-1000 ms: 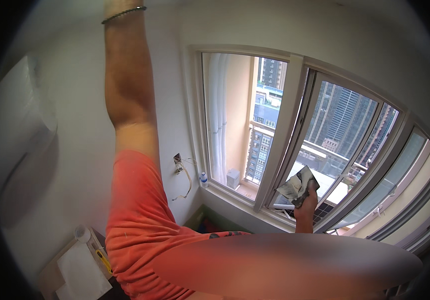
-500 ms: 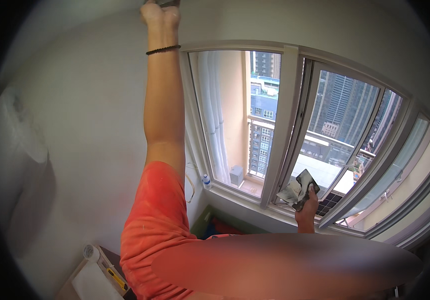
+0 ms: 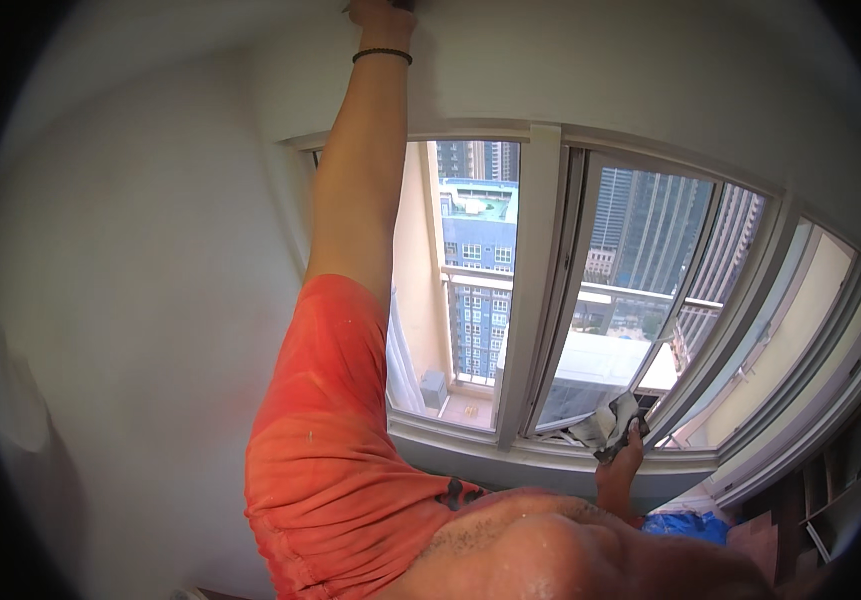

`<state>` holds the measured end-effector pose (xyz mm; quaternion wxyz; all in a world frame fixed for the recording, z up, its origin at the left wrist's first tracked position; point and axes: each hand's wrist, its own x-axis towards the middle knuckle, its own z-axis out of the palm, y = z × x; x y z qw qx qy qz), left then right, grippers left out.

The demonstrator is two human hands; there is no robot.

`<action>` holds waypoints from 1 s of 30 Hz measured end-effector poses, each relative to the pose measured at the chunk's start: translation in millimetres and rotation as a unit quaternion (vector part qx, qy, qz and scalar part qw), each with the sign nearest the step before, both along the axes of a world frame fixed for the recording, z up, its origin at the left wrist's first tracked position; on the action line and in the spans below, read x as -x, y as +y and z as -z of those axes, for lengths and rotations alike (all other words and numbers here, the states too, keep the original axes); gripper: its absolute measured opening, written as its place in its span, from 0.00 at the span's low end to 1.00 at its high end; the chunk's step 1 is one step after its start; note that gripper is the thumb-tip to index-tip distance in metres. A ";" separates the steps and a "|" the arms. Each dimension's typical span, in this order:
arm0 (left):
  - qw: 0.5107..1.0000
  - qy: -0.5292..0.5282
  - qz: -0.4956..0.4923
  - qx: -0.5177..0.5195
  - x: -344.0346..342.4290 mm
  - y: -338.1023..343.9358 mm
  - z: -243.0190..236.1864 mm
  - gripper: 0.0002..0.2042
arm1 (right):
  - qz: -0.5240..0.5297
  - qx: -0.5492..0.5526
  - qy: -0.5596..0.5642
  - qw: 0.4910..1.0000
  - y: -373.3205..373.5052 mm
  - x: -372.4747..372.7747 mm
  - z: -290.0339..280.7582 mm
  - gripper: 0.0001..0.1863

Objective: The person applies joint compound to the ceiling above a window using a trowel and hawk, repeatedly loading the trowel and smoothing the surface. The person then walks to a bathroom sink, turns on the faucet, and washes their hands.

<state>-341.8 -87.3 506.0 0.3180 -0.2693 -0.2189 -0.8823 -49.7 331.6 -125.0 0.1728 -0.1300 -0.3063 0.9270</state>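
Observation:
My left arm, in an orange sleeve and with a dark beaded bracelet (image 3: 382, 56), reaches up to the top of the wall. At the picture's upper edge my left hand (image 3: 380, 14) is closed round a dark thing, mostly cut off, whose kind I cannot make out. Lower right, in front of the window, my right hand (image 3: 620, 468) grips a dark flat plate (image 3: 612, 425) smeared with whitish, putty-like paste. Thumb and fingers hold it by its lower right edge.
A white-framed sliding window (image 3: 546, 300) fills the middle and right, with a balcony railing (image 3: 480, 278) and tall buildings beyond. Its sill (image 3: 450, 436) runs below. Blue sheeting (image 3: 685, 527) and dark shelving (image 3: 840, 500) lie at the lower right. A pale wall (image 3: 150, 300) stands left.
My left hand has shifted to the right along the top of the wall. My right hand and the plate sit lower. The view has swung, and the bottle and cutter have left it.

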 end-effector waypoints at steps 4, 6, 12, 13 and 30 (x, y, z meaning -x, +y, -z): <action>1.000 -0.006 -0.004 0.004 -17.5 -8.6 -11.8 0.13 | -0.013 -0.001 0.019 1.000 2.0 9.2 9.1 0.23; 1.000 0.006 -0.008 0.018 -36.4 -8.7 -6.5 0.13 | -0.033 -0.001 0.030 0.999 2.8 9.7 7.7 0.22; 0.997 0.057 -0.043 0.034 -144.4 -21.0 -10.2 0.13 | -0.090 -0.015 0.049 0.995 8.4 8.8 -9.9 0.20; 0.995 0.067 -0.057 0.040 -167.1 -23.2 -11.0 0.13 | -0.107 -0.018 0.052 0.993 9.5 8.8 -11.9 0.19; 0.557 0.154 -0.816 0.002 -457.3 61.4 113.8 0.17 | -0.286 -0.038 0.052 0.956 7.7 4.9 -41.0 0.20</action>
